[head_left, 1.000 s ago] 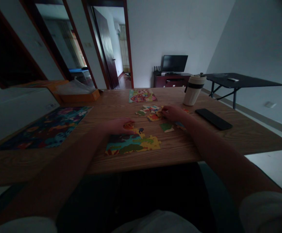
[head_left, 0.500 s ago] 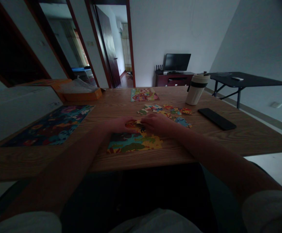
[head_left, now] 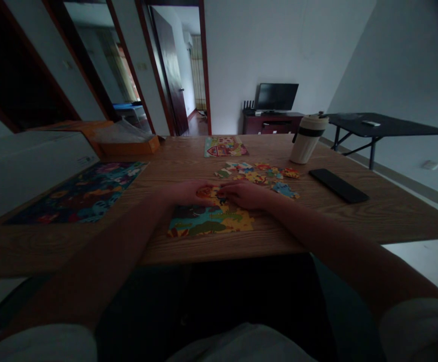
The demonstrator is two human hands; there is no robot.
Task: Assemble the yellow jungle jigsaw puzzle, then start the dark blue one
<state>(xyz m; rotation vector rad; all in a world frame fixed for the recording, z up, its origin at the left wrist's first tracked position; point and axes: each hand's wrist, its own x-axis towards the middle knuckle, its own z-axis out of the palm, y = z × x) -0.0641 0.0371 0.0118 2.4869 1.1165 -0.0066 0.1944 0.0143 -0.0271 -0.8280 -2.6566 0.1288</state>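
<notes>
A partly joined colourful jigsaw [head_left: 209, 222] lies near the front edge of the wooden table [head_left: 373, 211]. My left hand [head_left: 186, 193] rests at its top edge, fingers curled on an orange piece [head_left: 204, 191]. My right hand [head_left: 243, 194] meets it from the right, fingertips pressed on a small piece at the same top edge. Several loose pieces [head_left: 264, 176] lie scattered just beyond my right hand.
A finished dark puzzle [head_left: 81, 191] lies at the left, with an orange box [head_left: 128, 146] behind it. A small puzzle picture [head_left: 224, 147] lies far centre. A white tumbler [head_left: 307, 138] and a black phone [head_left: 338, 185] stand at the right.
My right hand came back from the loose pieces to the top edge of the joined jigsaw, beside my left hand. The left hand stayed put.
</notes>
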